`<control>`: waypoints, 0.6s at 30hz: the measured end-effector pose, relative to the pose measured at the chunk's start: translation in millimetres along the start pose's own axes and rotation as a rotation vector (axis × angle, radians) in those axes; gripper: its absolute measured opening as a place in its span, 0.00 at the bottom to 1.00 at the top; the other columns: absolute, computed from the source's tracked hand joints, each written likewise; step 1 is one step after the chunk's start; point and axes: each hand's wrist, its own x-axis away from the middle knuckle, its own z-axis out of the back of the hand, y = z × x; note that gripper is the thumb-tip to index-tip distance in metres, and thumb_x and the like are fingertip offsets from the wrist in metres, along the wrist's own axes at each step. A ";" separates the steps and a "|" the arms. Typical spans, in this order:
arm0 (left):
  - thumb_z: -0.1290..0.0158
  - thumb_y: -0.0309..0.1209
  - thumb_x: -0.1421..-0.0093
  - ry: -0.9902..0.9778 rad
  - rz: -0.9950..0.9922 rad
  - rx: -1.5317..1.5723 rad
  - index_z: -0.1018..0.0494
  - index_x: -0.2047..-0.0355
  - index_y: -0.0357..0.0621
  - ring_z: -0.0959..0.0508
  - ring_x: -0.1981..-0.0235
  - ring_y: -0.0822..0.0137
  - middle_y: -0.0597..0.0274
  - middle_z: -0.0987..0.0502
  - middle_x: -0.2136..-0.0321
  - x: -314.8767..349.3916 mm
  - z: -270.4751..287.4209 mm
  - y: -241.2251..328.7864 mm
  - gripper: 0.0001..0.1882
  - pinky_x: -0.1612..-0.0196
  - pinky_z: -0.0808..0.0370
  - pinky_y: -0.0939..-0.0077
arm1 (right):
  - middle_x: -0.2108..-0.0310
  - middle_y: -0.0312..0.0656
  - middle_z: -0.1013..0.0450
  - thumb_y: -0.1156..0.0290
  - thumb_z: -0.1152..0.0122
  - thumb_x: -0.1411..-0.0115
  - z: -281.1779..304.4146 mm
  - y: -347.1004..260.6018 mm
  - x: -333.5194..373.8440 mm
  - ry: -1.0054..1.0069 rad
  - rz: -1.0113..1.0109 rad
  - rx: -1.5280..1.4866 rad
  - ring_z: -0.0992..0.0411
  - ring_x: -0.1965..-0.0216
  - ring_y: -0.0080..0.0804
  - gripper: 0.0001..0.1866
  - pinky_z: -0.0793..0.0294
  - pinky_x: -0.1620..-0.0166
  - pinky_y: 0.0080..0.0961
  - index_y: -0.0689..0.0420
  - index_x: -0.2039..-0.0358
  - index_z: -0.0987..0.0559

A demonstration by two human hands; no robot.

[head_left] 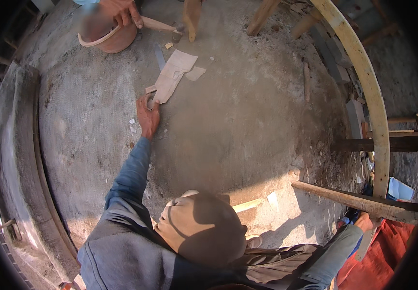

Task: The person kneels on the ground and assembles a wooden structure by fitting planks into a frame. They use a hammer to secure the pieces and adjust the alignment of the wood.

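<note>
My left hand reaches forward over the ground, its fingers curled and the thumb at the near end of a pale brown torn sheet, which looks like thick paper. Close to the fingertips lies a small brown scrap. A narrow grey-blue strip shows beside the sheet, and a smaller torn piece lies to its right. At the lower right, my right hand is by a wooden pole and a small dark-blue thing; its fingers are mostly hidden.
At the top left, another person's hand is over a reddish-brown basin, beside a wooden-handled hammer. Wooden legs stand at the top. A curved pale timber and red cloth are on the right, a concrete ledge on the left.
</note>
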 end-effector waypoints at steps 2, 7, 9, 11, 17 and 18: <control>0.39 0.36 0.35 0.012 -0.006 0.040 0.23 0.43 0.40 0.29 0.36 0.47 0.45 0.28 0.41 -2.5 0.7 -2.4 0.23 0.31 0.34 0.57 | 0.45 0.45 0.20 0.57 0.40 0.39 0.8 0.3 -2.6 0.009 0.005 -0.003 0.23 0.42 0.44 0.24 0.25 0.38 0.49 0.57 0.47 0.17; 0.40 0.34 0.34 -0.062 0.155 0.224 0.24 0.42 0.39 0.23 0.42 0.48 0.44 0.26 0.42 -11.3 16.7 11.0 0.22 0.36 0.27 0.58 | 0.45 0.45 0.20 0.57 0.40 0.39 3.6 0.1 -3.5 0.031 0.019 0.000 0.23 0.42 0.45 0.24 0.26 0.38 0.49 0.57 0.47 0.17; 0.40 0.33 0.33 -0.104 0.189 0.309 0.23 0.43 0.38 0.20 0.45 0.49 0.44 0.24 0.44 -14.1 42.2 34.5 0.20 0.39 0.24 0.58 | 0.45 0.45 0.20 0.57 0.40 0.39 3.5 1.5 -2.5 0.039 0.016 0.002 0.23 0.42 0.45 0.24 0.26 0.37 0.49 0.57 0.47 0.17; 0.41 0.31 0.32 -0.152 0.112 0.348 0.22 0.44 0.39 0.18 0.49 0.50 0.45 0.21 0.47 -20.1 64.8 58.0 0.18 0.42 0.23 0.59 | 0.45 0.45 0.20 0.57 0.40 0.39 2.8 3.8 -2.1 0.047 0.014 0.005 0.23 0.42 0.45 0.24 0.26 0.37 0.49 0.57 0.47 0.17; 0.41 0.33 0.31 0.073 -0.422 0.119 0.17 0.53 0.40 0.16 0.51 0.53 0.50 0.16 0.55 -151.7 100.3 111.7 0.12 0.45 0.22 0.61 | 0.45 0.45 0.20 0.57 0.40 0.39 11.7 -2.9 -2.4 0.092 0.037 0.048 0.24 0.42 0.45 0.24 0.26 0.37 0.49 0.57 0.47 0.17; 0.43 0.33 0.31 0.138 -0.360 0.089 0.17 0.53 0.39 0.16 0.54 0.51 0.49 0.16 0.56 -193.7 104.2 118.4 0.13 0.47 0.22 0.61 | 0.45 0.45 0.20 0.57 0.40 0.39 12.1 -1.7 -1.0 0.099 0.045 0.058 0.24 0.42 0.45 0.24 0.26 0.37 0.49 0.57 0.47 0.17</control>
